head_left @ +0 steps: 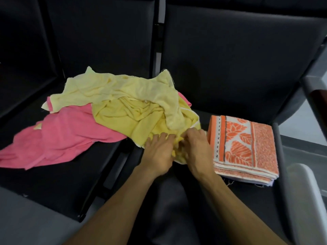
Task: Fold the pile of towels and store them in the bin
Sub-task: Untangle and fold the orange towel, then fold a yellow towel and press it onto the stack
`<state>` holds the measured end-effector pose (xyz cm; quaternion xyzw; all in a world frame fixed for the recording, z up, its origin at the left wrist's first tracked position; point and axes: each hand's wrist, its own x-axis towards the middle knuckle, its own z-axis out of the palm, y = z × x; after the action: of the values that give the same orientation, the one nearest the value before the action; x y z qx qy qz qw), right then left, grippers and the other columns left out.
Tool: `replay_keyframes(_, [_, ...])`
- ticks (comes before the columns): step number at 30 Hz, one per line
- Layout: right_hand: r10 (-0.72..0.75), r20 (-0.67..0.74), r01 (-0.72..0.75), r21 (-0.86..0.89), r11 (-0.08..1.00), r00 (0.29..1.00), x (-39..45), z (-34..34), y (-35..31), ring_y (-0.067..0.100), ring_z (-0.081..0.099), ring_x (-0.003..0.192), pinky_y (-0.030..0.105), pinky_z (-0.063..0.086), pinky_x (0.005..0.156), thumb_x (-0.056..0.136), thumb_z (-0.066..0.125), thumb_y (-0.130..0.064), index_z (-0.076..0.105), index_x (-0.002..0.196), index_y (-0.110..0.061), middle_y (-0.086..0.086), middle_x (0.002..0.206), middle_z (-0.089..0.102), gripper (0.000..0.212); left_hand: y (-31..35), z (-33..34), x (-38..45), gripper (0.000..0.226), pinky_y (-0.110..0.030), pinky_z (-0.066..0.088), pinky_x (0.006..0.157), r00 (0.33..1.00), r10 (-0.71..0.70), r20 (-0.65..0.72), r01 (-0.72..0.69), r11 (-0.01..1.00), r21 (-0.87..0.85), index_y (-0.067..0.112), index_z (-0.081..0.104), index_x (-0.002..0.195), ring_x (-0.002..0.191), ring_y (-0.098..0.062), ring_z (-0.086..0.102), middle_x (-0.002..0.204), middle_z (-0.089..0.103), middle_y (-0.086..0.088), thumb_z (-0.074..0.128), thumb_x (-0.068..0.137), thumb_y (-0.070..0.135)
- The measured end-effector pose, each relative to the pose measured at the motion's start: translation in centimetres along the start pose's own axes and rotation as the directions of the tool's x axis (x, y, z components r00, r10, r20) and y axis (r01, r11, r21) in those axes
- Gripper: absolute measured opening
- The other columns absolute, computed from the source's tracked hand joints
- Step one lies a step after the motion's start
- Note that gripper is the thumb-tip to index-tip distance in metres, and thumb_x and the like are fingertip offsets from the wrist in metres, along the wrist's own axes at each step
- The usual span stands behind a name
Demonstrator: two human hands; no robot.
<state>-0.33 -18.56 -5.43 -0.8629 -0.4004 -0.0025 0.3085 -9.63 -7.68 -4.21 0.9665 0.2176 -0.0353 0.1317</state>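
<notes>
**Hands at the edge of an unfolded towel pile**

Left hand [159, 151] and right hand [196, 147], fingers curled, grip the near edge of a crumpled yellow terry towel [141, 119] at frame centre. A pale yellow towel [109, 89] lies over it and a pink towel [60, 137] spreads left. A folded orange leaf-patterned towel [247, 147] sits right, on black padded seats [230, 68].

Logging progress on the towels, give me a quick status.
Left hand and right hand both gripping the near edge of the yellow towel. Orange patterned towel folded, at right. Pink towel unfolded. No bin visible.
</notes>
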Motion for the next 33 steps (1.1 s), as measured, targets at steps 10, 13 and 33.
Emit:
replay_keyframes(10, [0.149,-0.006,-0.141,0.291,0.946,0.989,-1.7,-3.0,-1.8,0.011,0.058,0.071,0.032,0.05,0.063,0.099,0.054,-0.012,0.051,0.09,-0.017,-0.005,0.079,0.06,0.011,0.1,-2.2,-1.0,0.009,-0.042,0.05,0.078,0.992,-0.025,-0.125,-0.016,0.949,-0.316,0.023,0.056,0.091,0.084,-0.024,0.064,0.084,0.066,0.004,0.06,0.099,0.024])
replay_keyframes(13, [0.196,-0.045,-0.166,0.368,0.915,0.98,-3.1,-5.3,-1.8,0.009,0.058,0.077,0.021,0.046,0.063,0.1,0.057,-0.016,0.054,0.094,-0.015,-0.006,0.082,0.061,0.006,1.8,-3.0,-1.8,0.029,-0.038,0.052,0.07,0.994,0.008,-0.106,-0.061,0.862,-0.504,0.032,0.046,0.078,0.074,-0.018,0.061,0.076,0.059,0.006,0.057,0.099,0.015])
replay_keyframes(33, [0.4,0.07,-0.367,0.564,0.74,0.914,-8.2,-7.2,1.1,0.001,0.061,0.08,0.01,0.044,0.06,0.095,0.066,-0.012,0.044,0.115,-0.026,-0.003,0.094,0.065,0.033,9.2,-1.8,-3.7,0.017,-0.026,0.05,0.062,0.993,-0.06,-0.104,-0.048,0.596,-0.802,0.017,0.049,0.11,0.06,-0.006,0.057,0.064,0.061,0.006,0.062,0.099,0.017])
